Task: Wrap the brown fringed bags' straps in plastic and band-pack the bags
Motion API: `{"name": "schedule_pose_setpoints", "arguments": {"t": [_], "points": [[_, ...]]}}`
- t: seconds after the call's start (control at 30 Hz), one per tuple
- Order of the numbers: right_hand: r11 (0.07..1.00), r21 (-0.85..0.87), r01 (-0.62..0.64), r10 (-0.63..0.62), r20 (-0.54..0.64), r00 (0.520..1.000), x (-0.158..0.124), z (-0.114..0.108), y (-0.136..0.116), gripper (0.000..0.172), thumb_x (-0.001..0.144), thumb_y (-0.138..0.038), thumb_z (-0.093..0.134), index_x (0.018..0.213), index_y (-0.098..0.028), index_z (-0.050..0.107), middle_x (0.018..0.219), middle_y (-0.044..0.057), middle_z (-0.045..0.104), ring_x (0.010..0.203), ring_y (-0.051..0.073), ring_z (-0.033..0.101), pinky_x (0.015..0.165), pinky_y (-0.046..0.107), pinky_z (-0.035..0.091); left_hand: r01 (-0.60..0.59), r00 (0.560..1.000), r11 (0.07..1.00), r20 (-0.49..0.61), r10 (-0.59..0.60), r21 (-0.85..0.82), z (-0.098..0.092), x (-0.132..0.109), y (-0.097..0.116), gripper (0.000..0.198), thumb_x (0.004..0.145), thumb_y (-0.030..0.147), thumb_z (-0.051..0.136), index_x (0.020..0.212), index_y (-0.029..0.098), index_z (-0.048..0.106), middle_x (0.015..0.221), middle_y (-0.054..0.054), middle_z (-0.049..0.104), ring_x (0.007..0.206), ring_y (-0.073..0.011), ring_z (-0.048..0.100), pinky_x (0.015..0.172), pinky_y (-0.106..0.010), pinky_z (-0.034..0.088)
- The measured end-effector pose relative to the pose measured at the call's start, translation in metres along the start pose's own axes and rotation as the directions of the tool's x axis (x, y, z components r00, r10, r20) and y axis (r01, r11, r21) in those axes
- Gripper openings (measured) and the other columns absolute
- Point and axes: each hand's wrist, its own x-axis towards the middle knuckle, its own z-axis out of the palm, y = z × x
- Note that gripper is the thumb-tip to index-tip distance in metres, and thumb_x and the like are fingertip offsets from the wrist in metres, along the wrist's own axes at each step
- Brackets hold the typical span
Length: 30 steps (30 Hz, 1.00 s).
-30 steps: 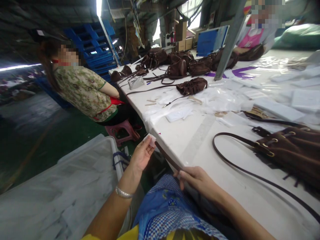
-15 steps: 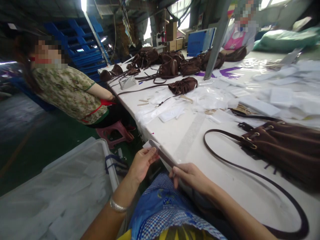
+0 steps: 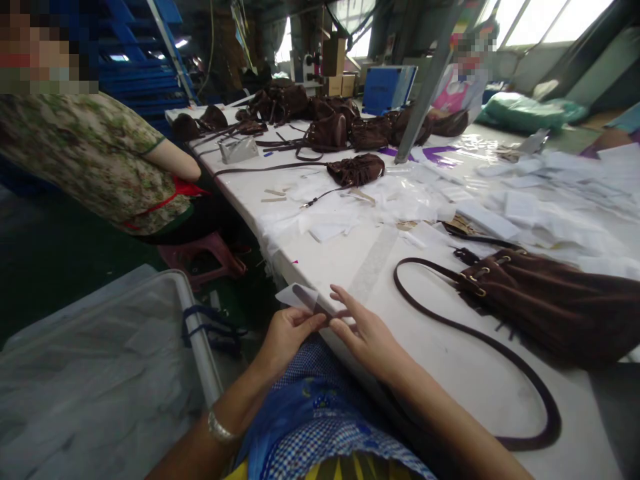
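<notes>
My left hand [image 3: 289, 337] pinches a dark brown bag strap [image 3: 304, 295] near its rounded end, over the table's front edge. A thin whitish sheet [image 3: 287, 295] lies against that end and sticks out beyond the fingers. My right hand [image 3: 367, 337] is beside it with fingers spread, its fingertips close to the strap; whether they touch it I cannot tell. To the right lies a dark brown drawstring bag [image 3: 545, 300] with metal eyelets, its long strap curving in a loop across the white table [image 3: 425, 373] toward me.
A white-rimmed bin [image 3: 197, 340] holding pale sheets stands at my left. Beyond it a person [image 3: 120, 160] sits on a pink stool [image 3: 203, 257]. Brown bags [image 3: 325, 133], plastic wrapping and white papers [image 3: 530, 207] cover the far table around a grey post [image 3: 425, 87]. Another person [image 3: 455, 90] is behind.
My right hand has let go of the strap, opened and moved up close to the left hand. More of the whitish sheet shows at the strap end. The view has turned slightly right.
</notes>
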Motion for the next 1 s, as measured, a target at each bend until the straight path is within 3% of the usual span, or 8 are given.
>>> {"name": "schedule_pose_setpoints", "arguments": {"t": [0.07, 0.13, 0.2, 0.27, 0.43, 0.67, 0.77, 1.0], "points": [[0.999, -0.013, 0.052, -0.052, -0.019, 0.998, 0.01, 0.009, -0.007, 0.044, 0.093, -0.045, 0.056, 0.132, -0.026, 0.058, 0.132, 0.008, 0.062, 0.105, 0.023, 0.064, 0.09, 0.034, 0.048, 0.0, 1.0, 1.0, 0.023, 0.0, 0.016, 0.006, -0.001, -0.003, 0.026, 0.073, 0.039, 0.08, 0.08, 0.014, 0.079, 0.079, -0.008, 0.077, 0.073, -0.0207, 0.068, 0.068, -0.027, 0.051], [0.999, -0.027, 0.03, -0.03, 0.0, 1.0, 0.019, 0.013, -0.012, 0.029, 0.094, -0.042, 0.054, 0.097, -0.021, 0.073, 0.097, 0.005, 0.073, 0.085, 0.019, 0.065, 0.078, 0.029, 0.049, 0.026, 0.997, 0.999, 0.074, -0.023, -0.029, 0.008, -0.003, -0.006, 0.027, 0.074, 0.038, 0.08, 0.086, 0.014, 0.079, 0.081, -0.008, 0.076, 0.076, -0.0217, 0.068, 0.07, -0.028, 0.051], [0.999, -0.025, -0.038, 0.038, -0.01, 0.999, 0.023, 0.014, -0.013, 0.039, 0.094, -0.042, 0.053, 0.068, -0.018, 0.069, 0.065, 0.001, 0.066, 0.064, 0.015, 0.059, 0.062, 0.025, 0.044, 0.099, 0.984, 0.988, 0.161, -0.079, -0.116, 0.003, -0.005, -0.01, 0.033, 0.073, 0.038, 0.081, 0.095, 0.013, 0.078, 0.089, -0.01, 0.076, 0.083, -0.0232, 0.068, 0.075, -0.03, 0.053], [0.996, 0.005, -0.09, 0.09, -0.042, 0.995, 0.023, 0.013, -0.013, 0.044, 0.093, -0.045, 0.054, 0.06, -0.017, 0.064, 0.057, 0.0, 0.06, 0.057, 0.013, 0.055, 0.056, 0.024, 0.041, 0.165, 0.973, 0.972, 0.186, -0.133, -0.166, -0.006, -0.006, -0.014, 0.038, 0.073, 0.041, 0.081, 0.1, 0.015, 0.076, 0.096, -0.012, 0.074, 0.09, -0.0239, 0.067, 0.077, -0.031, 0.054], [0.95, 0.193, -0.245, 0.214, 0.168, 0.962, 0.018, 0.019, -0.015, 0.043, 0.093, -0.053, 0.052, 0.075, -0.017, 0.067, 0.064, 0.001, 0.066, 0.052, 0.012, 0.058, 0.051, 0.023, 0.044, 0.126, 0.986, 0.947, 0.145, -0.086, -0.294, -0.018, -0.011, -0.015, 0.051, 0.081, 0.058, 0.067, 0.106, 0.014, 0.072, 0.105, -0.013, 0.071, 0.095, -0.0221, 0.065, 0.085, -0.031, 0.052], [0.874, 0.307, -0.376, 0.218, 0.442, 0.87, -0.009, 0.02, -0.017, 0.031, 0.09, -0.043, 0.06, 0.112, -0.022, 0.066, 0.084, 0.003, 0.071, 0.063, 0.015, 0.065, 0.058, 0.028, 0.054, 0.024, 0.993, 0.88, -0.087, -0.074, -0.474, -0.015, -0.005, -0.003, 0.033, 0.081, 0.038, 0.075, 0.102, 0.014, 0.072, 0.103, -0.01, 0.074, 0.097, -0.0196, 0.067, 0.087, -0.028, 0.053], [0.921, 0.172, -0.349, 0.253, 0.418, 0.873, -0.032, 0.002, -0.017, 0.053, 0.093, -0.033, 0.056, 0.144, -0.027, 0.045, 0.09, 0.004, 0.074, 0.066, 0.017, 0.067, 0.066, 0.032, 0.055, 0.034, 0.989, 0.871, -0.111, -0.101, -0.49, -0.024, -0.002, -0.003, 0.036, 0.078, 0.037, 0.078, 0.106, 0.015, 0.071, 0.103, -0.01, 0.075, 0.095, -0.0193, 0.069, 0.086, -0.028, 0.054], [0.959, -0.24, -0.149, 0.222, 0.317, 0.922, -0.034, -0.04, -0.036, 0.066, 0.095, -0.022, 0.044, 0.157, -0.025, 0.02, 0.077, 0.001, 0.075, 0.064, 0.017, 0.062, 0.071, 0.032, 0.048, 0.159, 0.987, 0.824, 0.074, -0.141, -0.543, -0.008, -0.017, -0.007, 0.041, 0.075, 0.03, 0.082, 0.112, 0.016, 0.071, 0.1, -0.008, 0.076, 0.092, -0.0184, 0.07, 0.086, -0.028, 0.053]]}}
